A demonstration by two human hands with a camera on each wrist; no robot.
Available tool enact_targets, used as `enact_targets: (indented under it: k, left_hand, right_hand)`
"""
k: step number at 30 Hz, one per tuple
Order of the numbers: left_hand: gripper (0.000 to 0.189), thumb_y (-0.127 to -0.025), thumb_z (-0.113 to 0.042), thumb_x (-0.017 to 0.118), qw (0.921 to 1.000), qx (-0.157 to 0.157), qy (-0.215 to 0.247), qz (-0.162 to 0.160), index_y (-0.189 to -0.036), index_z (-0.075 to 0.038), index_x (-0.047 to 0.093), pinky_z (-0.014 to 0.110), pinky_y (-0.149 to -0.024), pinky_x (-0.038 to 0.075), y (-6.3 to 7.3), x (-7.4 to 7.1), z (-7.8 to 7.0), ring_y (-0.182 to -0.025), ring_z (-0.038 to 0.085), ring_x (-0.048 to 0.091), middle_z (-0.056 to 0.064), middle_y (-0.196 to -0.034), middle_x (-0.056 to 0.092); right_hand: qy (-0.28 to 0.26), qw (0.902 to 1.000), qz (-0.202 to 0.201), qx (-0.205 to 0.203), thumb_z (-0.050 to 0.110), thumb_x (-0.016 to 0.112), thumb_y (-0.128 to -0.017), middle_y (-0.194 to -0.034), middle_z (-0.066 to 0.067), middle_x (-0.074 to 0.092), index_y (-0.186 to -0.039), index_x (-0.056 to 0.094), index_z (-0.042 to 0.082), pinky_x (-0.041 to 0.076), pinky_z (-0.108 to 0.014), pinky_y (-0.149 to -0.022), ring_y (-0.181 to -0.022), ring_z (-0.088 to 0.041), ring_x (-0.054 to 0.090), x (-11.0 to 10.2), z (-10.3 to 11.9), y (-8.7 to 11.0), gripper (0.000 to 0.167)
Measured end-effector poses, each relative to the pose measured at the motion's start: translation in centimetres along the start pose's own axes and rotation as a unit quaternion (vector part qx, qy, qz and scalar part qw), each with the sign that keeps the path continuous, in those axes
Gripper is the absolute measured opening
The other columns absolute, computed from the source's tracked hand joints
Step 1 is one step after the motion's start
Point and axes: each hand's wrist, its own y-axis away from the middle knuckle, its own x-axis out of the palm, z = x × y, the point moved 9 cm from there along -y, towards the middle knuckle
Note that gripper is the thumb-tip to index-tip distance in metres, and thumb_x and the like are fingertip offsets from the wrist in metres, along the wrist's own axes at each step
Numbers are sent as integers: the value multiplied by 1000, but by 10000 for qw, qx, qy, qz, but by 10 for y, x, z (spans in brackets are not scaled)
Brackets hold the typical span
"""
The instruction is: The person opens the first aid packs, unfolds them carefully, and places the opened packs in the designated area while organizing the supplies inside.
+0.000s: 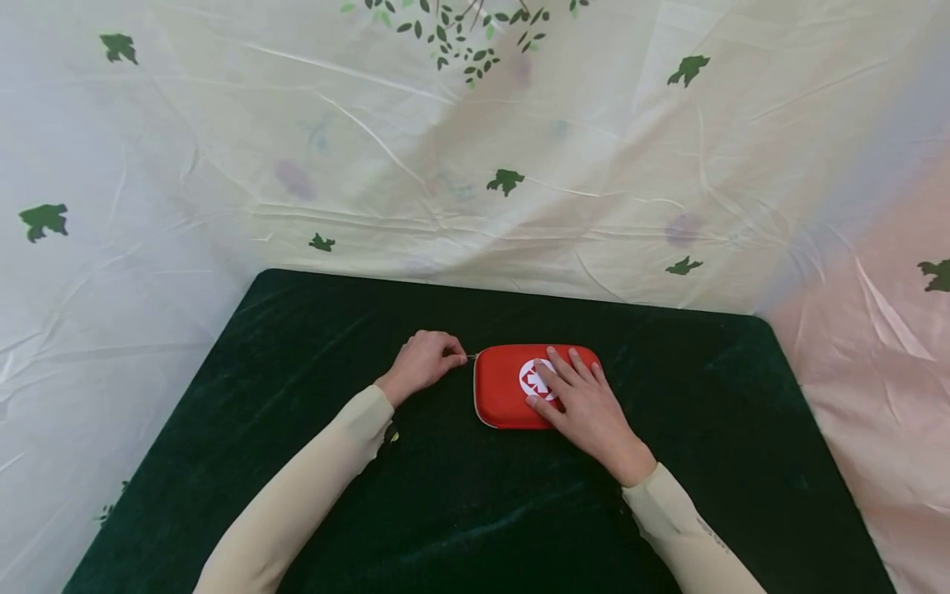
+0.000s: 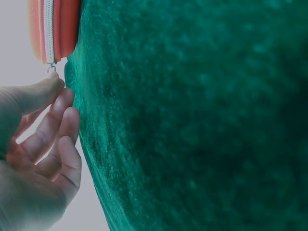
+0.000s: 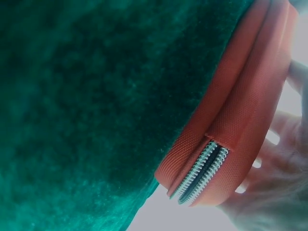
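Note:
A red zippered first-aid case (image 1: 499, 388) with a white round emblem lies on the dark green cloth. My left hand (image 1: 425, 360) is at its left end, pinching the small metal zipper pull (image 2: 52, 68) between thumb and forefinger. In the left wrist view, the other fingers of that hand curl loosely below. My right hand (image 1: 586, 408) rests on the lid with fingers spread, partly covering the emblem. The right wrist view shows a stretch of silver zipper teeth (image 3: 202, 173) parted near the case's edge. The inside of the case is hidden.
Dark green velvety cloth (image 1: 334, 511) covers the table. A pale curtain (image 1: 416, 165) with green leaf and bird prints hangs behind the table, with more fabric at the left and a pinkish stretch (image 1: 883, 371) at the right.

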Motion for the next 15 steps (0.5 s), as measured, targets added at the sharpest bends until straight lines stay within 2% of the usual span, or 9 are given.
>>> enact_targets:
  k: [10,15]
  left_hand:
    - [13,-97,-20,73,9999,89,22,-116,-107,-13,78,31,-68,52,7,1,0,-69,12,59,-3,-86,69]
    - [12,-98,-20,73,9999,107,-67,-64,-107,-14,78,30,-68,53,7,1,-2,-69,11,60,-4,-86,68]
  right_hand:
    - [27,10000,24,-22,52,60,-101,-170,-9,27,-160,42,21,9,-66,-122,-156,-43,16,-1,2,0,69]
    - [36,10000,27,-28,51,60,-101,-170,-10,26,-160,42,20,9,-67,-122,-156,-43,16,-1,3,0,69]
